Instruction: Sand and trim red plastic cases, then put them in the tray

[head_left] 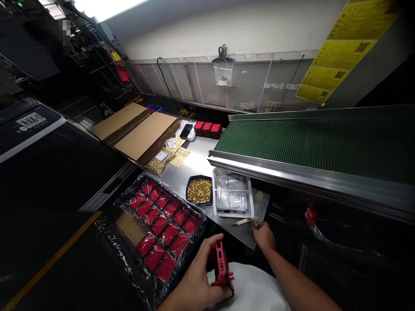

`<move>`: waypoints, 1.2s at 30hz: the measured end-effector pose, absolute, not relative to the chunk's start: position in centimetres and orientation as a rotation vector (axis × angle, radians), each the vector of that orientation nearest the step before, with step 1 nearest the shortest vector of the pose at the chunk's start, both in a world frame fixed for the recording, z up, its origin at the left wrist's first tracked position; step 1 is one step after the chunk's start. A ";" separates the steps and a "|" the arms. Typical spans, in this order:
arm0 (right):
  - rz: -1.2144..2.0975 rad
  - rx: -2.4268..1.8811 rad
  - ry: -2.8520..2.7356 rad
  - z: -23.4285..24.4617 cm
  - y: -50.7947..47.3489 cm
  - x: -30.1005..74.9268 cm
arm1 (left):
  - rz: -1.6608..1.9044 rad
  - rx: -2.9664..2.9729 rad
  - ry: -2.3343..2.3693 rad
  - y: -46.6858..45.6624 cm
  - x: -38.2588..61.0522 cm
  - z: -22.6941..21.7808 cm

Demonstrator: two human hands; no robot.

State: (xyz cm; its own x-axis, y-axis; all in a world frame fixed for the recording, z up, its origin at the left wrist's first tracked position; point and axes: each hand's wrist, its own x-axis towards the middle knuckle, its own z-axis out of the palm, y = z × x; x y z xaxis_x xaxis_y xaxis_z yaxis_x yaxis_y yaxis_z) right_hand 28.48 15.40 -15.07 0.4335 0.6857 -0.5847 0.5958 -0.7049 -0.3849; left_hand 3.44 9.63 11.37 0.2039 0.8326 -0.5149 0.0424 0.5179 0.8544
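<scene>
My left hand is wrapped round a red plastic housing with slots in its edge, held upright over my lap. At the table's front edge, my right hand is closed, with its fingertips by a pale-handled tool lying on the metal top. Something small and dark shows at those fingertips, too small to name. A blue tray of small brass-coloured pieces stands beyond, beside a white bin of clear plastic bags. To the left, a plastic-lined box holds rows of red parts.
A green ribbed conveyor runs along the right. Cardboard stacks, a bag of brass-coloured pieces, sticker sheets, a phone and stacked red parts lie at the back. A dark belt machine stands left.
</scene>
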 end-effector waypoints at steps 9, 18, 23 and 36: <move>1.095 -2.297 -1.263 -14.1 14.6 28.1 | 0.889 0.445 1.254 9.9 3.6 8.7; 0.887 -2.020 -1.510 -10.5 17.5 26.7 | 1.101 -0.037 1.455 9.4 1.3 7.6; 0.832 -2.087 -1.469 -10.0 16.4 27.7 | 1.101 0.054 1.613 8.1 -0.9 7.5; 1.073 -1.785 -1.815 -10.3 27.3 16.9 | 1.237 -0.120 1.686 5.3 -4.1 4.5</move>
